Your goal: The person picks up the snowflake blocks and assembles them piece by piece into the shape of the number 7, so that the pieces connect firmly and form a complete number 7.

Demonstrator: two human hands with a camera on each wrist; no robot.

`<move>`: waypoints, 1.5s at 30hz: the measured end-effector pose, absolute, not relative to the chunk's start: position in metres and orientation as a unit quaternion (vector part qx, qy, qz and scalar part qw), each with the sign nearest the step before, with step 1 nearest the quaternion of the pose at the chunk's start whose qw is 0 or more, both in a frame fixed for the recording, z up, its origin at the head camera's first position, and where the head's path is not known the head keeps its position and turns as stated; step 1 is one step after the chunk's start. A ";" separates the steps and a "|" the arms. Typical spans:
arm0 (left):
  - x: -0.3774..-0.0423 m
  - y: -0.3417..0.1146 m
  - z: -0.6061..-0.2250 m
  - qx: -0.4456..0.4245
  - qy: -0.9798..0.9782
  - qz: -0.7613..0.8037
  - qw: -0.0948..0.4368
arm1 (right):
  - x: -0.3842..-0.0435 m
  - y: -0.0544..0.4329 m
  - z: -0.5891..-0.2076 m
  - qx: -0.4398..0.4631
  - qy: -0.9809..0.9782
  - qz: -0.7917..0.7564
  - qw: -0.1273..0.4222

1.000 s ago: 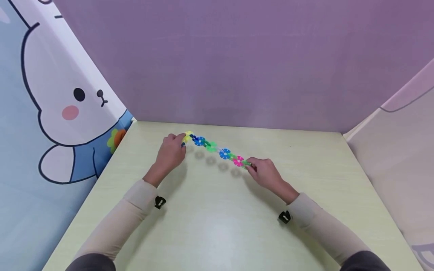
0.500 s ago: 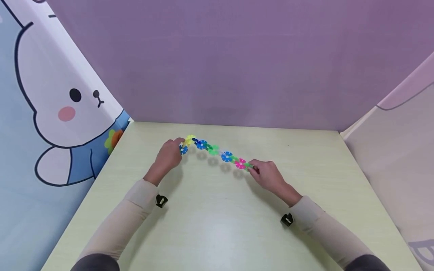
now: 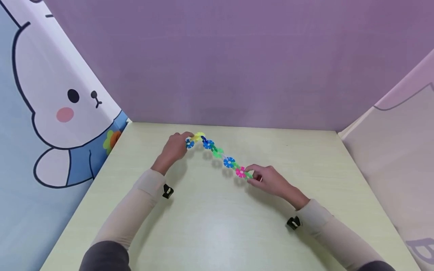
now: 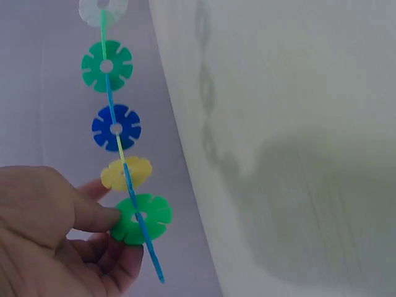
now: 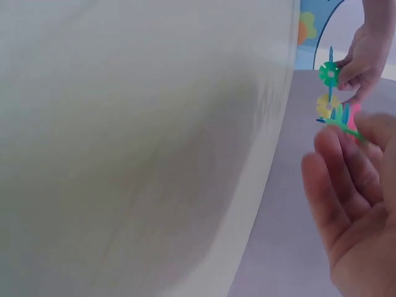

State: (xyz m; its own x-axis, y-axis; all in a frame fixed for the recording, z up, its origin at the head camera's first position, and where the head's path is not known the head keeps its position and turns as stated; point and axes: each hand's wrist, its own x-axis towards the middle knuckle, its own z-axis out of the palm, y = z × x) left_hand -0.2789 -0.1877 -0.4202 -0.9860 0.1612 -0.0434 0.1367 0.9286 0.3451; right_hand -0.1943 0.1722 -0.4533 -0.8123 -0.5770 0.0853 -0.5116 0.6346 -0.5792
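Note:
A chain of interlocking plastic snowflake discs runs between the two hands, slanting down from left to right, with its shadow on the table below. My left hand holds the upper end. In the left wrist view its thumb and fingers pinch a green disc, and a blue disc slotted through it shows edge-on. My right hand is at the lower end, thumb and index finger around a green disc there. Its index fingertip overlaps the pink disc in the head view.
The pale table reaches back to a purple cloth wall. A curtain printed with a cartoon animal hangs along the left side, and a light curtain along the right.
My left hand has shifted right in the head view, and the right hand slightly down and right. The chain slants more steeply. My right index finger now reaches toward the pink disc.

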 end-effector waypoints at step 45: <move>-0.354 -0.089 -0.471 0.200 0.944 0.237 0.109 | -0.148 0.137 -0.469 -0.286 0.935 -0.188 0.091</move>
